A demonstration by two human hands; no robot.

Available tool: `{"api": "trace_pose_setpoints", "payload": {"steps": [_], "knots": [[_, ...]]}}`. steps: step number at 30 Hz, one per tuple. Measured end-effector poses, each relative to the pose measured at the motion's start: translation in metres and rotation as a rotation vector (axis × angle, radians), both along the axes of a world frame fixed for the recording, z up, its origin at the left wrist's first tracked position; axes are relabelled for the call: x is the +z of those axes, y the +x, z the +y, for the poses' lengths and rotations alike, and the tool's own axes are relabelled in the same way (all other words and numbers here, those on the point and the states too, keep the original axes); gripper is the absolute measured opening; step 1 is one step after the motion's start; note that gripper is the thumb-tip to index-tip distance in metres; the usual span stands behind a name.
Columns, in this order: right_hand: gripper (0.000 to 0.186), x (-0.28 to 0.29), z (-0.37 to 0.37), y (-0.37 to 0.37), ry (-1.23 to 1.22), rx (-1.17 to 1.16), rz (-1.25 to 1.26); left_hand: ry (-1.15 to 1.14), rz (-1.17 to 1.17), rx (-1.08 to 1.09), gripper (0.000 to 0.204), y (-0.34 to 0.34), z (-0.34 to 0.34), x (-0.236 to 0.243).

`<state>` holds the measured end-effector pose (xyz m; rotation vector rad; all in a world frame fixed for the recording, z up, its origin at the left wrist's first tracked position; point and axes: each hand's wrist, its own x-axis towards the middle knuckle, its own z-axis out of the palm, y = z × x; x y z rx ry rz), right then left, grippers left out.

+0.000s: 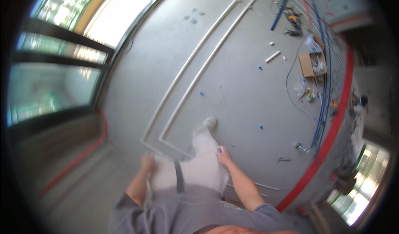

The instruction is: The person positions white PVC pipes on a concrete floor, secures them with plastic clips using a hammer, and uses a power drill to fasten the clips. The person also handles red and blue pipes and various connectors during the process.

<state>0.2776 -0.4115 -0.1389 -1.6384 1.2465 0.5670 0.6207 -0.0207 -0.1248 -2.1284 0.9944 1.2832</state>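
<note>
A: Is there any writing to read?

B: Pale lettering crosses the grey shirt (166,213) at the bottom of the view, too blurred to make out. A small bottle-like container (300,147) lies on the floor at right; its markings are too small to read.

A: How are the wearer's arms posed?

B: Both are bare below short sleeves. The left forearm rises from the lower left, and the left hand (148,163) hangs beside the light trousers (203,171), at their left edge. The right forearm slants up and inward, bringing the right hand (224,156) to the right side of the trousers, at the thigh.

A: And the fingers?

B: The right ones look bent, close against the cloth; I cannot tell whether they grip anything. The left hand is smeared by motion, so I cannot tell whether its fingers are open or closed.

A: Where are the trousers, and what surrounds them?

B: They fill the lower middle, with a dark strip (179,176) down the front and one pale shoe (210,122) ahead on the grey floor (237,93). Two white pipes (183,102) run side by side up the floor, bending near the left hand. Farther right lie an open cardboard box (306,65) and long blue pipes (322,109), inside a curving red band (320,158).
</note>
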Motion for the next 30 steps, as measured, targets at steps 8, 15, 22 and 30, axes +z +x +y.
{"api": "trace_pose_setpoints", "payload": {"steps": [8, 15, 22, 30], "knots": [[0.027, 0.083, -0.196, -0.152, 0.146, -0.384, 0.118, -0.279, -0.156, 1.104, 0.027, -0.067, -0.138, 0.073], [0.025, 0.122, -0.36, -0.226, 0.141, -0.143, 0.159, -0.217, 0.179, 1.081, 0.03, -0.111, -0.294, 0.018], [0.027, 0.146, -0.47, -0.158, 0.054, -0.405, 0.092, -0.537, 0.089, 1.139, 0.023, 0.033, -0.524, 0.005], [0.029, 0.179, -0.558, -0.111, 0.041, -0.526, 0.237, -0.668, 0.022, 1.223, 0.018, 0.165, -0.793, 0.068]]}}
